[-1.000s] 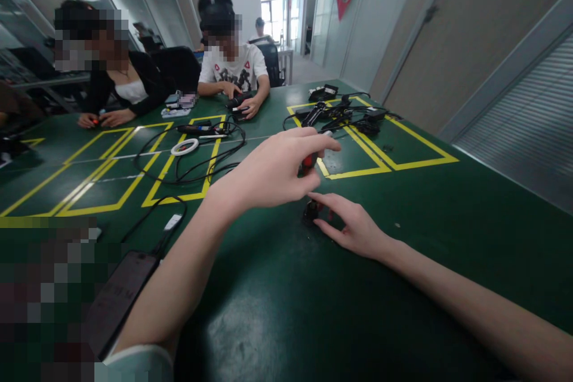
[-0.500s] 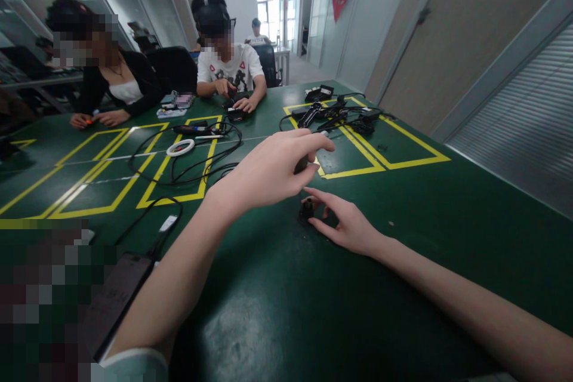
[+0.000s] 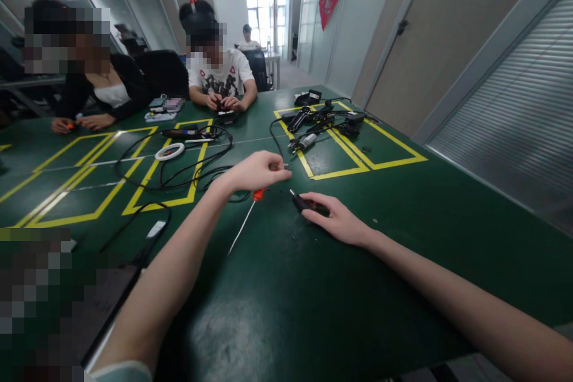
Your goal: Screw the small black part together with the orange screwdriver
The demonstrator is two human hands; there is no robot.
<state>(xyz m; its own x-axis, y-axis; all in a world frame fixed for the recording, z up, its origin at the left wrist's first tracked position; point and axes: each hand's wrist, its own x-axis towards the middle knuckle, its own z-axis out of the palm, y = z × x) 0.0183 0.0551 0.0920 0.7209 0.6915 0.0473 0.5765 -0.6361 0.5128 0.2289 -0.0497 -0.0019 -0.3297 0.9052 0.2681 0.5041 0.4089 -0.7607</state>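
Note:
My left hand [image 3: 262, 170] is over the green table [image 3: 250, 310] with its fingers curled together. What it pinches, if anything, is too small to make out. Just below it shows a screwdriver [image 3: 258, 194] with an orange handle, its thin shaft slanting down to the left. To the right, my right hand [image 3: 335, 218] grips a small black part [image 3: 301, 202] with a metal tip between thumb and fingers. A few tiny dark bits lie on the table between the hands.
Black cables and devices [image 3: 331, 122], with a grey plug [image 3: 307, 143], lie inside yellow tape at the back. A white ring [image 3: 169, 151] and looped cable are left. A dark flat device [image 3: 107, 304] sits near left. Two people sit across the table.
My left hand has drawn back and lower, its fingers closing, and the orange screwdriver now shows beneath it. My right hand has closed on the black part, which is now tilted. The view has shifted slightly.

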